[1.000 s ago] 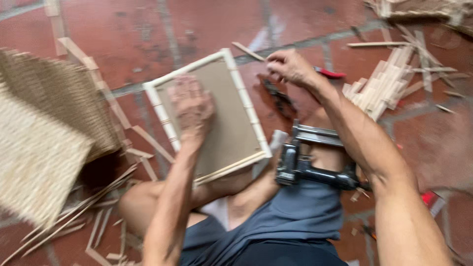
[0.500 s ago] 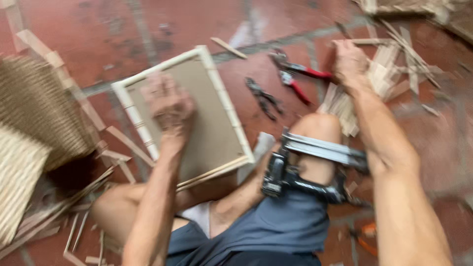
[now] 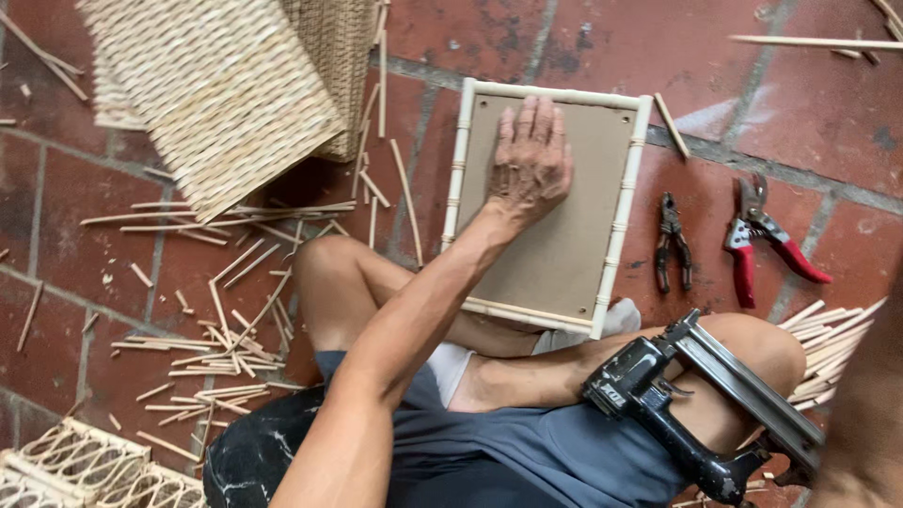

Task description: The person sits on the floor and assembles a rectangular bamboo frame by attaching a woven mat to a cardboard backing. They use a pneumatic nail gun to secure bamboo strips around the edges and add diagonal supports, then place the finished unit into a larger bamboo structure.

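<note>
My left hand point(image 3: 531, 160) lies flat, palm down, on the brown backing board point(image 3: 564, 254) of a rectangular panel edged with pale bamboo strips point(image 3: 616, 235). The panel rests on the red tile floor, its near edge against my crossed legs. A black pneumatic nail gun point(image 3: 696, 414) lies across my right thigh, with no hand on it. Only my right forearm point(image 3: 865, 423) shows at the right edge. Its hand is out of frame, over by a bundle of cut bamboo sticks point(image 3: 832, 339).
Dark pliers point(image 3: 671, 240) and red-handled pruning shears point(image 3: 762, 235) lie on the tiles right of the panel. Woven straw mats point(image 3: 216, 94) are stacked at the upper left. Loose sticks point(image 3: 235, 348) litter the floor on the left. An open-weave rattan piece point(image 3: 75, 470) sits bottom left.
My right hand left the panel's corner, reached right to the stick bundle and has gone out of view. The left hand stays pressed on the board. The view has swung left.
</note>
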Available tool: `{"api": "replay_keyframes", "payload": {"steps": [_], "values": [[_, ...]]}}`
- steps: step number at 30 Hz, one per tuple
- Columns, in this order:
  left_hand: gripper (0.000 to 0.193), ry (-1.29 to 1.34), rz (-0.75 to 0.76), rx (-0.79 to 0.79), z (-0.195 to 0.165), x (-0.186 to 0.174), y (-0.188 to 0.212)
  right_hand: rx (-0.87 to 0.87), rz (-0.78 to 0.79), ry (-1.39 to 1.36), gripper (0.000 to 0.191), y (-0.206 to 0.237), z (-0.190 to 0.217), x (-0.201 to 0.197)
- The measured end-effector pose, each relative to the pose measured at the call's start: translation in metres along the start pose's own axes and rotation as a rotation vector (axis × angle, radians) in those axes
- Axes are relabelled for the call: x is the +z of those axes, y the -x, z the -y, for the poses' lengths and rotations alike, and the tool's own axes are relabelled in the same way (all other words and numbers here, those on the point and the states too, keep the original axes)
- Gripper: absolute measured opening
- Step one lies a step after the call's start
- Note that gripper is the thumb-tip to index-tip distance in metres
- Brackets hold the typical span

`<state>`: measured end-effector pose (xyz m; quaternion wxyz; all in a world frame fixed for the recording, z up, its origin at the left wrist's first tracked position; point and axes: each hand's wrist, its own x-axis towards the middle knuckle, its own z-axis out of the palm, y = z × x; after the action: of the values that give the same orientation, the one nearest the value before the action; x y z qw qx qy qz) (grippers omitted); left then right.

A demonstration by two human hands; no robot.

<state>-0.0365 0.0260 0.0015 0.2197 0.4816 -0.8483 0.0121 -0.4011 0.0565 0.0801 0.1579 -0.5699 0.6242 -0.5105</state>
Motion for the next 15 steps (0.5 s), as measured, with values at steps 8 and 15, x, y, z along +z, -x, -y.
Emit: {"api": "replay_keyframes", "payload": {"steps": [8,15], "values": [[0.046,0.108,-0.124,-0.010,0.006,-0.011,-0.004,0.261,0.147,-0.564,0.002,0.038,0.071,0.152],[0.067,0.026,-0.105,-0.072,0.008,-0.011,-0.001,0.301,0.136,-0.274,0.011,0.046,0.029,0.168]]}}
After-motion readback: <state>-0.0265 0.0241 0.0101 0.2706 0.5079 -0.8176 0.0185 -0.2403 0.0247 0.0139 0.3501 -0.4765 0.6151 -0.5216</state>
